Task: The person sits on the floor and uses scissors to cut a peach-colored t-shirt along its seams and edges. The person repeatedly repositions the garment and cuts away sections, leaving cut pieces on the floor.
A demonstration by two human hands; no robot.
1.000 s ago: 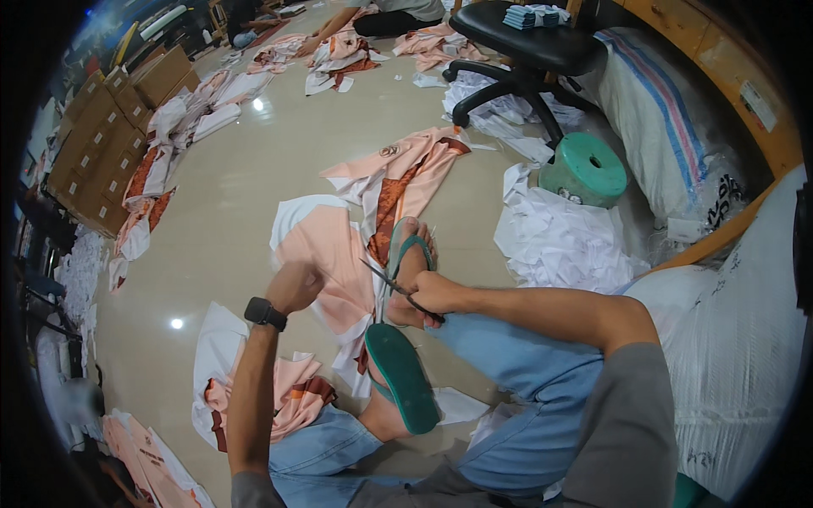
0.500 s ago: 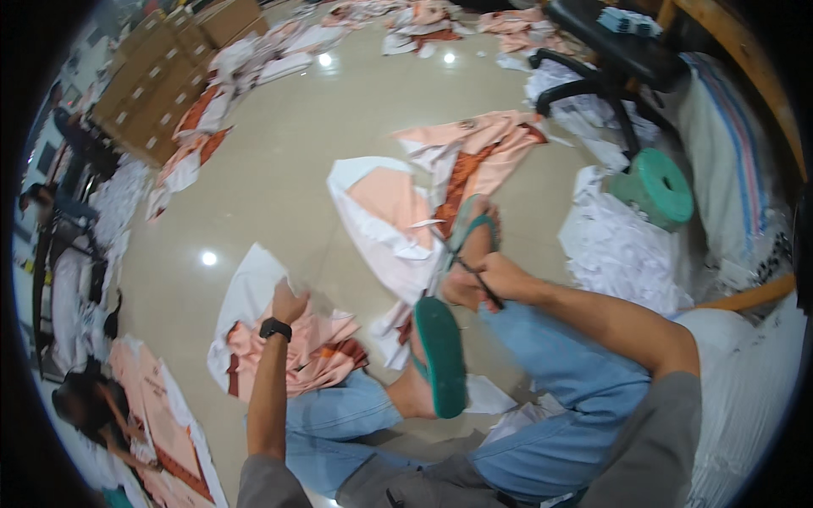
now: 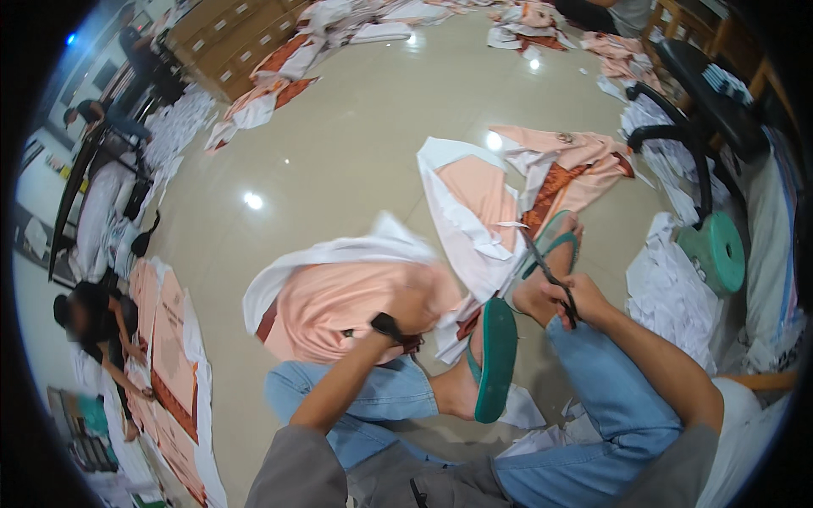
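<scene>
My right hand [image 3: 586,301] grips a pair of scissors [image 3: 542,264] above my raised right knee, with the blades angled up and to the left, past my foot. My left hand [image 3: 413,306], wearing a dark watch, is on a peach fabric piece [image 3: 326,296] with a white edge; motion blurs both, and the fingers cannot be made out. In front of my feet, in green flip-flops, lies another peach and white fabric piece [image 3: 474,199]. Beyond it is a peach piece with a rust-brown pattern [image 3: 555,182].
White scraps [image 3: 673,288] are heaped at right, beside a green round object [image 3: 720,252] and a black wheeled chair base [image 3: 669,134]. Cardboard boxes [image 3: 233,51] stand far left. At left a person [image 3: 106,326] bends over long peach fabric [image 3: 174,339]; others are farther back.
My left hand has moved right, and the fabric under it has swung round and spread out. The scissors have been raised a little. The view has shifted left.
</scene>
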